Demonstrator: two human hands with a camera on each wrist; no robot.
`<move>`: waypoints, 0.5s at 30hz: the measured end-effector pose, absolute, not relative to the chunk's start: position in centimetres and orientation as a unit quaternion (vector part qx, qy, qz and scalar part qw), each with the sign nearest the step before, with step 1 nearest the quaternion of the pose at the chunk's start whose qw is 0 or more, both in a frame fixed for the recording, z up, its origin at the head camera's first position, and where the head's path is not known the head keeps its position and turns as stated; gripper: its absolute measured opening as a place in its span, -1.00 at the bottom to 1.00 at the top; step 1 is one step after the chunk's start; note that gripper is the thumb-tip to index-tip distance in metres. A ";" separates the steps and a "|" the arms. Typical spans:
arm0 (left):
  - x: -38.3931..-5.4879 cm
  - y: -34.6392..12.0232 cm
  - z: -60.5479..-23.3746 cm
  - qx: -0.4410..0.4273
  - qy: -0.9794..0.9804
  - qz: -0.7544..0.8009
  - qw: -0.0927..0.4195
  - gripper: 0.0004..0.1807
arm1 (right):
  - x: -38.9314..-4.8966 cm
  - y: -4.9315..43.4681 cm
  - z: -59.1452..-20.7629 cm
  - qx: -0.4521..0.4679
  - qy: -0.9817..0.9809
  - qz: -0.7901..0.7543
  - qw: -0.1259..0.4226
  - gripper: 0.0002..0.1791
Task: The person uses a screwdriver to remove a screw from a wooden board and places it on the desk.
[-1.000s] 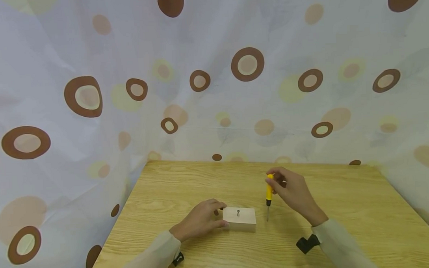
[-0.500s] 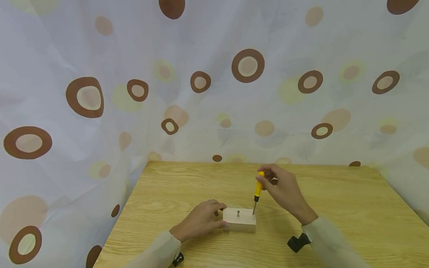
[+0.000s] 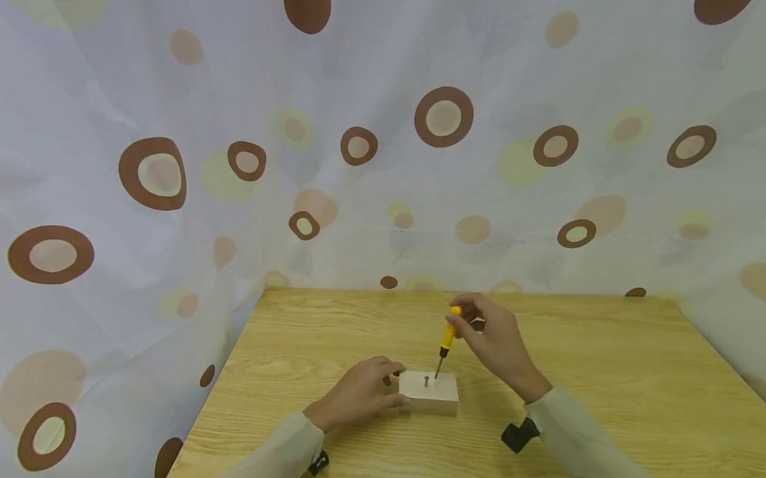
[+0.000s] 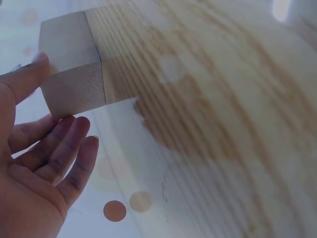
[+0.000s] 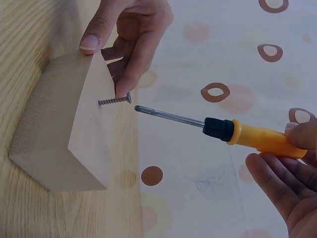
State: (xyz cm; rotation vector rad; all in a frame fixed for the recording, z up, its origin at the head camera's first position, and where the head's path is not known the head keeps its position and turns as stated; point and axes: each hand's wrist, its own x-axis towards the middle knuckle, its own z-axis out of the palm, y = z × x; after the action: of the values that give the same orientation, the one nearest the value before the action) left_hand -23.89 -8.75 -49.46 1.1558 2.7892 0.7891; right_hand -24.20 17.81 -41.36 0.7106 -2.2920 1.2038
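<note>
- Just below the center of the head view, a pale wooden block (image 3: 429, 396) lies on the table (image 3: 616, 371), its long side running across the frame.
- Near the middle of the block's top stands a screw (image 3: 427, 382), head up; in the right wrist view its threaded shank juts from the face of the wood.
- At the lower center of the head view, the left hand (image 3: 359, 394) pinches the block's left end, thumb on the near side and fingers on the far side.
- Right of center, the right hand (image 3: 497, 340) pinches the yellow handle of a screwdriver (image 3: 448, 336) between thumb and fingers.
- The screwdriver tilts, its handle toward the upper right and its tip just beside the screw head; the right wrist view shows a narrow gap between them.
- At upper left in the left wrist view, the block shows between thumb and fingertips.
- Along the bottom of the head view, pale sleeves (image 3: 270, 450) cover both forearms, with a black device (image 3: 519, 435) at the right wrist.
- Across the top and sides hangs a whitish backdrop (image 3: 381, 183) patterned with brown rings and pale dots.
</note>
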 end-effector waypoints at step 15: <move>-23.9 -8.7 -49.4 0.364 0.896 0.256 0.015 -0.32 | -24.4 16.6 -41.5 0.277 -0.829 0.412 0.256 -0.77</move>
State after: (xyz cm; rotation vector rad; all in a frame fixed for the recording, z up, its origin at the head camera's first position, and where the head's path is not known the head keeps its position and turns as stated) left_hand -23.85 -8.67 -49.40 1.1312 2.7864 0.7967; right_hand -24.39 16.58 -41.49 0.7523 -2.2503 1.1192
